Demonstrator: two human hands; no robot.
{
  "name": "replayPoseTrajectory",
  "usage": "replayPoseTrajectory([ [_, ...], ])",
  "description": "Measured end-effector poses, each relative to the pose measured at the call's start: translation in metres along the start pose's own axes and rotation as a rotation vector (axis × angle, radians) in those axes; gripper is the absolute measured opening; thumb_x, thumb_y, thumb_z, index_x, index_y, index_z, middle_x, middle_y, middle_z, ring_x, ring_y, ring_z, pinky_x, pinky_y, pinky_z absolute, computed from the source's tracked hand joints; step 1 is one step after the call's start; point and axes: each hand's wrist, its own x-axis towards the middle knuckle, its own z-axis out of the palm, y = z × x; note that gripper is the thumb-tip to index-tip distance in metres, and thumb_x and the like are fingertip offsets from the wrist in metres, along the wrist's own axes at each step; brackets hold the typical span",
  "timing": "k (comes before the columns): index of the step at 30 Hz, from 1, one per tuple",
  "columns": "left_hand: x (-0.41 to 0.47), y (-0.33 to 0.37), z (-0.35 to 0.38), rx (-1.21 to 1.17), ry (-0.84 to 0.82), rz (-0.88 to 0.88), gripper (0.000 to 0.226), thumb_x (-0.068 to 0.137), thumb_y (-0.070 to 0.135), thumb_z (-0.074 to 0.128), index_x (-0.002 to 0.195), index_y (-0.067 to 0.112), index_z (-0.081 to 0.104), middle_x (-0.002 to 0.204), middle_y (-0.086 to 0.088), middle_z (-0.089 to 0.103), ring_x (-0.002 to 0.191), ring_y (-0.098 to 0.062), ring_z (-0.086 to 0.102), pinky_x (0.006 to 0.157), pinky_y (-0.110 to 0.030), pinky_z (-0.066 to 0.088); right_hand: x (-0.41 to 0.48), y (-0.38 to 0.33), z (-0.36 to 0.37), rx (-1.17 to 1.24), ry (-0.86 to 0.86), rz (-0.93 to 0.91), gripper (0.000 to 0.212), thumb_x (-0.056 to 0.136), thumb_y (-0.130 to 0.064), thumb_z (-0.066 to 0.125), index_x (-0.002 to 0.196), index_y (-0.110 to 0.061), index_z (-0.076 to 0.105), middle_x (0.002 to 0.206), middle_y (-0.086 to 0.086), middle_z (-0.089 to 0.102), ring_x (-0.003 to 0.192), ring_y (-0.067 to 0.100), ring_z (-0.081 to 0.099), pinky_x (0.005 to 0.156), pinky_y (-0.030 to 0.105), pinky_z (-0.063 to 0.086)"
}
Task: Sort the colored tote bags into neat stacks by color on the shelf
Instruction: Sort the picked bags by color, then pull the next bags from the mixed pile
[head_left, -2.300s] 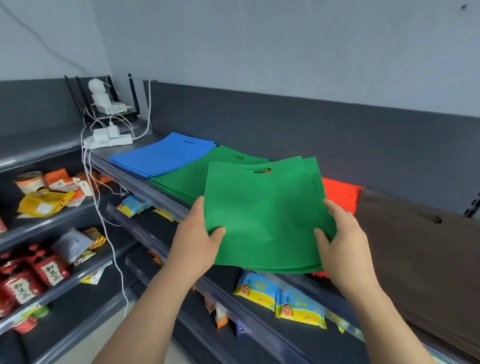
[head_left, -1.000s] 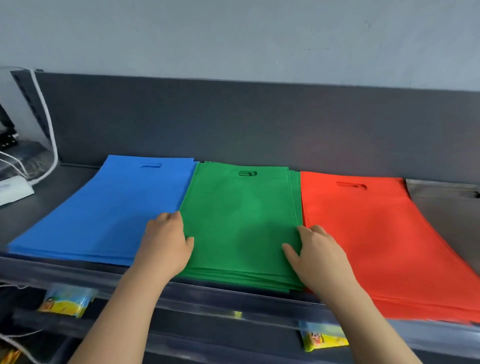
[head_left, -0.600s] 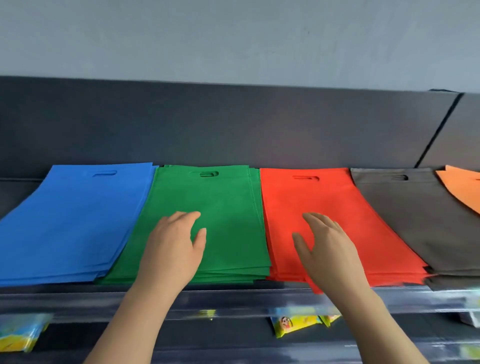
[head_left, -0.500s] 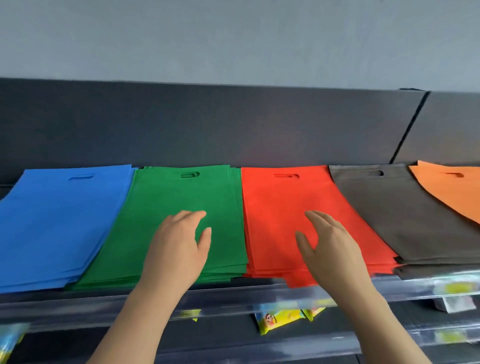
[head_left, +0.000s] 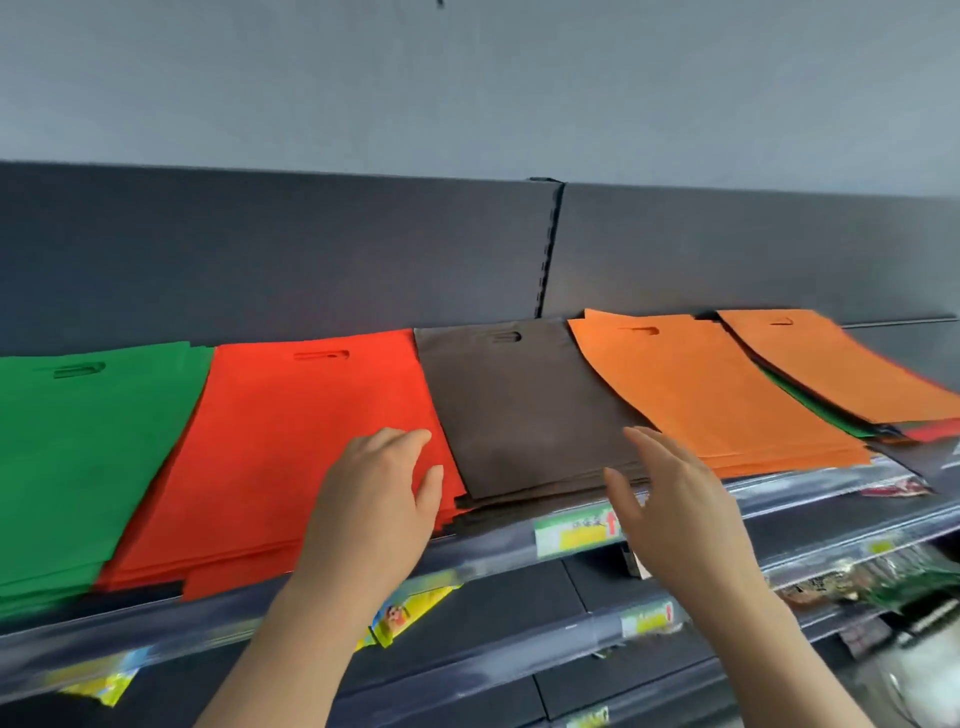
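**Both hands are empty, between one bag and the next.**

The left hand (head_left: 379, 499) is wide and loose and holds nothing. It is over the near right edge of the red stack (head_left: 291, 441), and I cannot tell if it touches. The right hand (head_left: 670, 514) is wide too, with straight fingers and nothing in it, in front of the brown stack (head_left: 524, 410) by the front of the shelf (head_left: 493, 552). The green stack (head_left: 78, 457), the red, the brown and the orange stack (head_left: 711, 395) lie side by side, each one color. Farther right sits a mixed pile (head_left: 841, 374), with an orange bag on top and green, red and dark edges peeking out under it. I think this pile is what remains to sort. The next move likely needs a hand to reach right, lift only the top orange bag, and lay it flat on the orange stack.
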Motion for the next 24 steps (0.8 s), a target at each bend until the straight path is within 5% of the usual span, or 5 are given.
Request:
replayPoseTrajectory([
  [13,0.059,0.144,0.101,-0.075,-0.101,0.142,0.042,0.096,0.034,0.048,0.135,0.022,0.05,0.128,0.01,0.055,0.118,-0.011,0.045,0.096,-0.024,0.038,0.046,0.152,-0.032,-0.04,0.01,0.128,0.051,0.093,-0.032,0.054,0.139,-0.013,0.044,0.142,0.0,0.047,0.129,0.019,0.044,0.104,0.033,0.038],
  [24,0.135,0.236,0.174,-0.069,-0.196,0.281,0.043,0.097,0.036,0.045,0.137,0.02,0.047,0.131,0.006,0.053,0.123,-0.015,0.044,0.101,-0.027,0.036,0.107,0.256,-0.055,-0.116,0.057,0.221,0.044,0.092,-0.03,0.055,0.132,-0.012,0.052,0.136,0.001,0.053,0.125,0.021,0.048,0.1,0.031,0.038],
])
